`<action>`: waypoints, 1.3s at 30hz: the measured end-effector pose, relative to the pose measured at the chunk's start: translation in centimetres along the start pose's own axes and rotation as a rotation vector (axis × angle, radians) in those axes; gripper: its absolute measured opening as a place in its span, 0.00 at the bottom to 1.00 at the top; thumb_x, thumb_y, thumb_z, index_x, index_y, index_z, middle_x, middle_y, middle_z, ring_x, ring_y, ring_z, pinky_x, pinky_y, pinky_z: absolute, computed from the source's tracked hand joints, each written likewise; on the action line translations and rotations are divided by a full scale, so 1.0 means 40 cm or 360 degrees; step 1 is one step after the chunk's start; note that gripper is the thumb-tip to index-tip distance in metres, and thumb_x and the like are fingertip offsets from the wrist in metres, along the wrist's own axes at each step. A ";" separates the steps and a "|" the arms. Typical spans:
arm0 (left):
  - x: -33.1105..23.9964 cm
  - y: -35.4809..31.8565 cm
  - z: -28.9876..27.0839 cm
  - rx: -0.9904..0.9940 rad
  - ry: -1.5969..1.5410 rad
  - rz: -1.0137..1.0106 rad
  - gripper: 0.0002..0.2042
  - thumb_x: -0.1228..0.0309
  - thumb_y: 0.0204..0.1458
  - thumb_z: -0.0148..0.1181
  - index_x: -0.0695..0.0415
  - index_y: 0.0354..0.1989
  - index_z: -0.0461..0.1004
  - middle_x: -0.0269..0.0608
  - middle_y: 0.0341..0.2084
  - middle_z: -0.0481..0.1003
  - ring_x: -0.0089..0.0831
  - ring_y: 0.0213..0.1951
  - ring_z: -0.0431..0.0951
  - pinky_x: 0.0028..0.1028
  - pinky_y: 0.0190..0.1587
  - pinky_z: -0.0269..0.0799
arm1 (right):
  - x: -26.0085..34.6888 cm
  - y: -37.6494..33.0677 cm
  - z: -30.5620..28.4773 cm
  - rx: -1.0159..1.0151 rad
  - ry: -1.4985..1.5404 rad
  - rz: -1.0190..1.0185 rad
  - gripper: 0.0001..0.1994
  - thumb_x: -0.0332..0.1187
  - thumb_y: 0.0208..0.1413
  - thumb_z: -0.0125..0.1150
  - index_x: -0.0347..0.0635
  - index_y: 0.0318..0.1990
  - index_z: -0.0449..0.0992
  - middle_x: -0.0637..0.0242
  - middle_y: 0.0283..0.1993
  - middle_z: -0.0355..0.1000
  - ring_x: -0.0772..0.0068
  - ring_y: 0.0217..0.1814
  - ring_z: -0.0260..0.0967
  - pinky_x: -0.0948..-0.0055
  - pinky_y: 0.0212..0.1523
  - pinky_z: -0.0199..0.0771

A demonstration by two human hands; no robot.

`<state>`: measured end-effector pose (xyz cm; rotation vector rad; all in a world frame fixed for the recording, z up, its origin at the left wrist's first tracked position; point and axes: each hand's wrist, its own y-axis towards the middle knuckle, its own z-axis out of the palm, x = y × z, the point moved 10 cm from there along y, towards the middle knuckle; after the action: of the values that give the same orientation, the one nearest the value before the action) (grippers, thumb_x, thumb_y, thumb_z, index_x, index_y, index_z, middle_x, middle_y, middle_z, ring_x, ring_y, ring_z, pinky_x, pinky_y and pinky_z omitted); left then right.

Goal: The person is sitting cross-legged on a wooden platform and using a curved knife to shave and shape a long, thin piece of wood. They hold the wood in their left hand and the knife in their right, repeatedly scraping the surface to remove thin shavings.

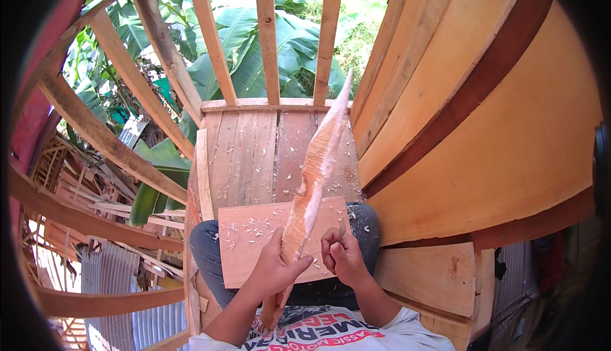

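My left hand (280,265) is wrapped round the lower part of a long carved piece of wood (313,179). This piece tapers to a sharp tip pointing up and away, and its lower end rests near my shirt. Its face is orange-brown and rippled with cut marks; its edge is paler. Just right of the wood, my right hand (344,257) is closed with curled fingers, apart from it. Whatever those fingers hold, if anything, is too hidden to name. Beneath both hands a flat wooden board (242,259) lies across my lap, scattered with pale shavings.
More shavings dot the plank floor (254,154) ahead. Wooden railing slats (267,33) stand at the front and left, with banana leaves (235,52) beyond. A curved wooden panel wall (496,141) closes the right side. Corrugated sheets (108,281) lie below on the left.
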<state>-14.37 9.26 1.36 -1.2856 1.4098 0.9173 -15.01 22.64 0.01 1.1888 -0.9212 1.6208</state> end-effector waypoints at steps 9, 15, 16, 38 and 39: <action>-0.077 -0.042 -0.074 -0.0087 0.0217 -0.0114 0.35 0.61 0.37 0.74 0.69 0.48 0.63 0.53 0.33 0.74 0.34 0.37 0.76 0.31 0.40 0.71 | -0.002 -0.019 0.002 0.0005 0.0175 -0.0055 0.28 0.60 0.60 0.43 0.40 0.28 0.65 0.77 0.14 0.56 0.88 0.12 0.50 0.85 0.13 0.46; -0.042 -0.067 -0.107 -0.0061 0.0381 -0.0094 0.32 0.57 0.38 0.73 0.65 0.45 0.65 0.54 0.28 0.76 0.40 0.31 0.80 0.32 0.34 0.73 | 0.006 -0.004 -0.010 -0.0120 0.0301 -0.0096 0.29 0.60 0.59 0.45 0.37 0.35 0.67 0.76 0.15 0.56 0.87 0.11 0.50 0.84 0.12 0.47; -0.026 -0.068 -0.109 -0.0020 0.0348 -0.0090 0.32 0.56 0.39 0.73 0.65 0.45 0.65 0.55 0.28 0.76 0.41 0.31 0.80 0.32 0.34 0.73 | 0.022 0.011 -0.010 -0.0118 0.0276 -0.0136 0.28 0.59 0.59 0.47 0.36 0.36 0.67 0.76 0.15 0.56 0.87 0.11 0.51 0.84 0.12 0.48; 0.115 -0.005 0.027 0.0532 -0.0575 -0.0483 0.20 0.64 0.51 0.64 0.66 0.47 0.71 0.38 0.26 0.75 0.22 0.25 0.74 0.24 0.29 0.73 | 0.030 0.059 0.008 -0.0395 -0.0125 -0.0054 0.21 0.49 0.61 0.51 0.37 0.28 0.69 0.74 0.13 0.59 0.85 0.11 0.53 0.82 0.12 0.51; 0.118 -0.002 0.019 0.0483 -0.0604 -0.0476 0.20 0.64 0.52 0.64 0.65 0.47 0.70 0.37 0.25 0.75 0.21 0.24 0.74 0.23 0.28 0.73 | 0.027 0.058 0.005 -0.0388 -0.0106 -0.0073 0.24 0.53 0.60 0.50 0.37 0.28 0.70 0.74 0.13 0.59 0.85 0.11 0.53 0.82 0.12 0.50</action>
<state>-13.99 8.83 -3.40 -0.9957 0.9830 0.6697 -17.30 21.97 0.97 1.0911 -1.0927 1.3949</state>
